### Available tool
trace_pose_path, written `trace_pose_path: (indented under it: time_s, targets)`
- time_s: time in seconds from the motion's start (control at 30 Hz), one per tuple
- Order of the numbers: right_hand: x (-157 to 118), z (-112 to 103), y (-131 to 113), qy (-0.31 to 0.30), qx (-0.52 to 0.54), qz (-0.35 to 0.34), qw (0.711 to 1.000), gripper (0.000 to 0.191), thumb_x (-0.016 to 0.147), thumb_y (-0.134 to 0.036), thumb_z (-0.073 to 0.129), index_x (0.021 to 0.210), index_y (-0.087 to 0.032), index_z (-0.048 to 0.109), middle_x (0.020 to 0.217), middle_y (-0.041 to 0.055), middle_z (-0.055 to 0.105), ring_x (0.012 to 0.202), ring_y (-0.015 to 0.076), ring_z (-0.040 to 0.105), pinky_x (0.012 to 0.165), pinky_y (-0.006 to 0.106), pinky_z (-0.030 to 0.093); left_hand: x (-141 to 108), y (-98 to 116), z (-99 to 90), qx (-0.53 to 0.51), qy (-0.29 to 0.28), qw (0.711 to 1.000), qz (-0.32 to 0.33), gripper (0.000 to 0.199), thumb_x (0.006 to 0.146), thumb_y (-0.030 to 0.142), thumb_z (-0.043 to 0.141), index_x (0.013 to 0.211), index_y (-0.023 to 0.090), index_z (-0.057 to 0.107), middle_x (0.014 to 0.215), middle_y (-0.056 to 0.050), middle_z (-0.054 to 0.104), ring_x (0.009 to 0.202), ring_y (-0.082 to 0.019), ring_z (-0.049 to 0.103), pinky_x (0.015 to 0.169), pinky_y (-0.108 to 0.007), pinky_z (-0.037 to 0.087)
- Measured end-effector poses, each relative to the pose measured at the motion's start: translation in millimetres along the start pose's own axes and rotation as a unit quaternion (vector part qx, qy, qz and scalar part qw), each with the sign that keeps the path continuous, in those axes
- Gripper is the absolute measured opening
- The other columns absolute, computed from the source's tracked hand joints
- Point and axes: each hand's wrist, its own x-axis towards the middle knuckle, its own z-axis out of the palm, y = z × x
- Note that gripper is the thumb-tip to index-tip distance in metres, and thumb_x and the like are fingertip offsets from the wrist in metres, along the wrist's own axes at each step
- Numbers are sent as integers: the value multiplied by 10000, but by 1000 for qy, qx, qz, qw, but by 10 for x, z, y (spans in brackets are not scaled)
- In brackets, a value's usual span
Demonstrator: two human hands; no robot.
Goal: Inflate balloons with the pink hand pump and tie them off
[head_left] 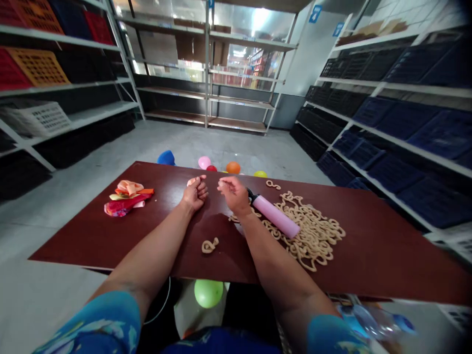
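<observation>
Over the middle of the dark red-brown table [147,241], my left hand [196,193] is closed, palm turned up and fingers curled in. My right hand [233,193] faces it a short gap away, thumb and fingers bent together. Whatever either hand may hold is too small or hidden to make out. Just right of my right hand lies a pink hand pump [277,217] with a black end, resting on a heap of beige curly, rope-like pieces [317,233]. One loose beige twisted piece [210,245] lies nearer me, between my forearms.
Limp, colourful balloon-like pieces [127,197] lie on the table's left. Another beige curl [273,185] is near the far edge. Inflated balloons, including an orange one [233,167], sit beyond the table; a green balloon [208,293] is below its front edge. Crate-filled shelves [372,88] flank both sides.
</observation>
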Motion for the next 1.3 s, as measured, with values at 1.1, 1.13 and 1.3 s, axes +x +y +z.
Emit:
trace_pose_path:
  time_s: [1.1, 1.13, 1.3]
  targets:
    - [-1002, -1023, -320, -95, -559, -68, 821, 463, 800, -326, 561, 1243, -224, 476, 1160, 96, 576, 1033, 258, 509, 887, 409, 366, 63, -5, -19, -177, 66, 982, 9, 132, 843, 133, 454, 835, 159, 582, 698, -31, 591, 641, -132, 599, 659, -312, 487]
    - [-1000, -1004, -323, -96, -562, -62, 819, 459, 800, -322, 564, 1240, -224, 479, 1156, 93, 578, 1029, 258, 507, 882, 406, 367, 60, -4, -14, -177, 63, 982, 7, 138, 848, 137, 448, 842, 157, 584, 697, -32, 589, 633, -130, 595, 652, -308, 487]
    - [-976, -934, -304, -90, -567, -51, 818, 451, 801, -295, 569, 1238, -228, 482, 1142, 87, 582, 1013, 254, 504, 870, 396, 360, 34, -17, 10, -150, 47, 987, 13, 118, 843, 128, 459, 860, 148, 574, 696, -33, 582, 607, -130, 583, 617, -305, 484]
